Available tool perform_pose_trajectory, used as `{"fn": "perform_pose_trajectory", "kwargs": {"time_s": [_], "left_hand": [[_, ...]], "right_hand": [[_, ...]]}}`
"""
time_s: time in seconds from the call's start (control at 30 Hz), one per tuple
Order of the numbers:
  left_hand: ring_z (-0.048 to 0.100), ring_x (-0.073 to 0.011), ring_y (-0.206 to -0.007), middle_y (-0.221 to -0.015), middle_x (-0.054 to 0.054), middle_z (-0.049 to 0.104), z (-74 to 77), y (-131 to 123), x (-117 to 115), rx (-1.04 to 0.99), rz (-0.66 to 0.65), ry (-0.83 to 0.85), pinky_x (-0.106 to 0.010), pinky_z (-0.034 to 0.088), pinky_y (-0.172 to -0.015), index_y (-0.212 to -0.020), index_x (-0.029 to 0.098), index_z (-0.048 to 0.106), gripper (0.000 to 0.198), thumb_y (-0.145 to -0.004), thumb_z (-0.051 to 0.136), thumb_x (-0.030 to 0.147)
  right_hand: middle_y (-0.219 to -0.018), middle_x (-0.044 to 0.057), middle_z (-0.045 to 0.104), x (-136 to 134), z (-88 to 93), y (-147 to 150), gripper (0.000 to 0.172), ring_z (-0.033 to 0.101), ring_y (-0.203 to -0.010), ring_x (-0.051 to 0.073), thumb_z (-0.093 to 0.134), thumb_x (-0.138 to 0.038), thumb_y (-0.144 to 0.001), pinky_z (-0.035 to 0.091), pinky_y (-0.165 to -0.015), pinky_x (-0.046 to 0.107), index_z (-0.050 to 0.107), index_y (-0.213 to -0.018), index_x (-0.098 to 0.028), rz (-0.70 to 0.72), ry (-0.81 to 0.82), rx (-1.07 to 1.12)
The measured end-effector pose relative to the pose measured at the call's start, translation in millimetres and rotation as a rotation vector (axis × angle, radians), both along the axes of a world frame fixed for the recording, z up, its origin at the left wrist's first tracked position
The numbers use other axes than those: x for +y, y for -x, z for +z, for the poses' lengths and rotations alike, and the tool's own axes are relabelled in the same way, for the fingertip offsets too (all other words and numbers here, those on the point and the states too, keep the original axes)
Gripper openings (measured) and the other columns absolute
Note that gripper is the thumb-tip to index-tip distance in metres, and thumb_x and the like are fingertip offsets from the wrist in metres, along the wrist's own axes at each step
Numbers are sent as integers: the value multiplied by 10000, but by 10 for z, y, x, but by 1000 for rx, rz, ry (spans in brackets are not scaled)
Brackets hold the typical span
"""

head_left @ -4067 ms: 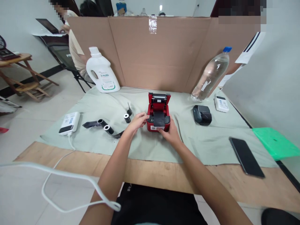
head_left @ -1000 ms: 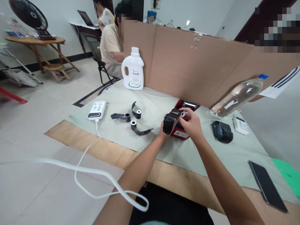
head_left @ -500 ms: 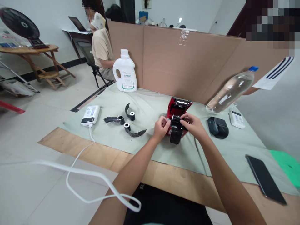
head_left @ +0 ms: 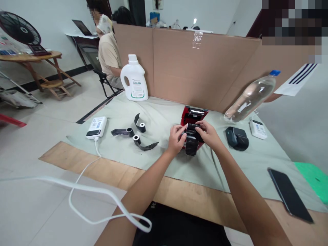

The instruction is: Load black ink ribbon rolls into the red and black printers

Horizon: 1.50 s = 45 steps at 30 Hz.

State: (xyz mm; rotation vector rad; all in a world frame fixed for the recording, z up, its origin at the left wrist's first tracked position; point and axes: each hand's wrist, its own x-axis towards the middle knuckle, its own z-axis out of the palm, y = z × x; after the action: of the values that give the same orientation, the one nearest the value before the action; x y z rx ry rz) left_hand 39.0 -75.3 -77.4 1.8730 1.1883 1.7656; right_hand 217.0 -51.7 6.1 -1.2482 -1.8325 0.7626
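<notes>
A small red and black printer [head_left: 195,113] stands on the cloth with its lid raised. In front of that lid, a black paper roll [head_left: 191,141] is held between both hands, its loose strip hanging down over the printer's front. My left hand [head_left: 176,139] grips the roll's left side, fingers bent. From the other side, my right hand [head_left: 208,134] pinches the roll near its upper right edge. The hands and roll hide most of the printer's body, so I cannot tell how deep the roll sits.
Several black-and-white paper rolls lie left, including one roll [head_left: 140,127]. A white power bank [head_left: 96,128] trails a cable. Behind stand a white detergent bottle [head_left: 135,80] and cardboard [head_left: 184,65]. On the right are a water bottle [head_left: 252,97], black device [head_left: 237,138] and phone [head_left: 289,194].
My left fingers have shifted up and stretched over the roll's left end. The roll has turned slightly, showing more of its black strip face. The view has drifted a little.
</notes>
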Motion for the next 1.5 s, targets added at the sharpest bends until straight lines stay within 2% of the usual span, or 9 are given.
{"fn": "perform_pose_trajectory", "kwargs": {"time_s": [0.2,0.47,0.87,0.97,1.07,1.17,1.23,1.37,1.5], "left_hand": [[524,-236,-1160,-1215,-112,564,-39,9,9,39,3,16,-413,435,-1070,-1377,226,674,466,-1062,398,431],[515,-249,-1220,-1256,-122,522,-61,-15,14,-64,-48,1,-432,428,-1118,-1392,214,643,470,-1041,441,452],[517,-264,-1159,-1226,-126,537,-36,25,-7,42,-21,-24,-451,433,-1080,-1281,208,696,429,-1001,478,451],[503,-275,-1170,-1246,-124,541,4,34,-41,125,-10,-54,-461,428,-1073,-1191,222,739,376,-959,518,419],[496,-274,-1175,-1243,-109,549,57,14,-88,176,6,-67,-463,426,-1069,-1083,244,773,287,-925,560,356],[499,-267,-1137,-1188,-100,573,96,-23,-139,165,29,-105,-462,433,-1048,-947,246,787,202,-904,600,308],[505,-264,-1105,-1143,-98,588,112,-39,-171,150,49,-117,-461,445,-1023,-879,246,785,180,-900,614,298],[519,-267,-1081,-1116,-105,609,136,-40,-219,168,82,-84,-456,471,-983,-820,239,760,201,-905,597,320],[524,-282,-1149,-1222,-105,656,170,-50,-239,277,81,-93,-477,430,-1042,-1035,247,765,242,-897,604,365]], "right_hand": [[-981,51,745,24,97,-62,264,652,-822,227,588,-344,-875,475,-822,388,645,-1109,-236,83,-56,-254],[-1129,111,750,263,55,-35,214,657,-1066,319,503,-275,-942,387,-989,498,606,-1118,-213,-30,-48,-615],[-1140,138,737,561,141,230,175,567,-1185,349,557,-202,-898,361,-988,482,686,-1016,-200,50,168,-987],[-1050,106,759,494,94,227,147,607,-1111,323,576,-205,-869,357,-1000,492,712,-926,-206,-29,105,-854],[-945,74,751,415,0,137,144,641,-926,251,558,-275,-860,424,-930,419,684,-858,-206,-246,-26,-459],[-1008,98,728,407,-88,31,222,637,-902,230,540,-376,-860,483,-849,361,626,-963,-199,-449,-170,-5],[-1101,120,710,438,-123,-10,296,643,-995,234,528,-429,-880,497,-876,356,586,-1060,-201,-428,-219,170],[-1152,114,679,515,-161,-31,433,633,-1045,231,546,-498,-906,503,-880,355,520,-1237,-220,-359,-194,209],[-1163,115,640,598,-206,-43,543,615,-1036,226,518,-576,-927,505,-887,359,499,-1330,-212,-381,-170,190]]}}
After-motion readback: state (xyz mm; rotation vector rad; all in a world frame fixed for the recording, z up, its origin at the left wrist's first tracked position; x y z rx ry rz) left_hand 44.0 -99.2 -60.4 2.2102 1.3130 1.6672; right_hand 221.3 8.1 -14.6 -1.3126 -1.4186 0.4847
